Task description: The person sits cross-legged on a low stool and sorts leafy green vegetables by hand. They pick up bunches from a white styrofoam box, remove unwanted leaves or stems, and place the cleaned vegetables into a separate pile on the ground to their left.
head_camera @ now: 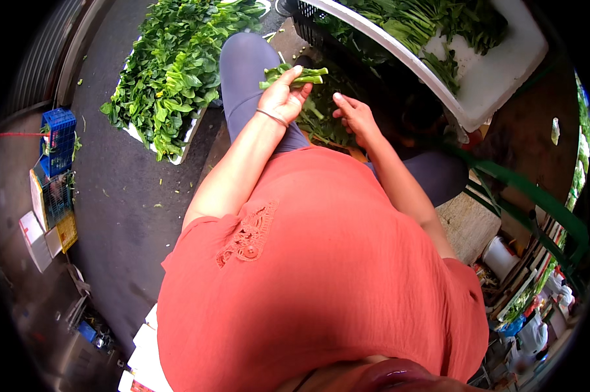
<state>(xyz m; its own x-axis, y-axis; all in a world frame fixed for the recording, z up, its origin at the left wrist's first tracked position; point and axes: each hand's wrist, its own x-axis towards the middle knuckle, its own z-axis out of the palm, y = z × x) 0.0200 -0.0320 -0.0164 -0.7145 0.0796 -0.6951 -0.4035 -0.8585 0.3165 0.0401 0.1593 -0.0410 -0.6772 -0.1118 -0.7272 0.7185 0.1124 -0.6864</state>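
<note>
My left hand (281, 100), with a bangle on its wrist, grips a few cut stalks of leafy green vegetable (313, 79) above my left thigh. Their pale cut ends point to the right. Just right of the stalks is my right hand (356, 116), its fingers curled and its thumb against the index finger. Whether something small sits in that pinch I cannot tell. Loose green leaves (324, 120) lie in shadow below and between the two hands, partly hidden by them. Beyond my left knee, a large heap of leafy greens (172, 83) fills a white foam tray (189, 139).
At the upper right stands a white foam box (501, 88) holding bundled greens (412, 27), next to a black plastic crate (310, 22). A green metal frame (530, 181) and a white bucket (500, 256) are to my right. Blue crates (59, 139) stand across the pavement on the left.
</note>
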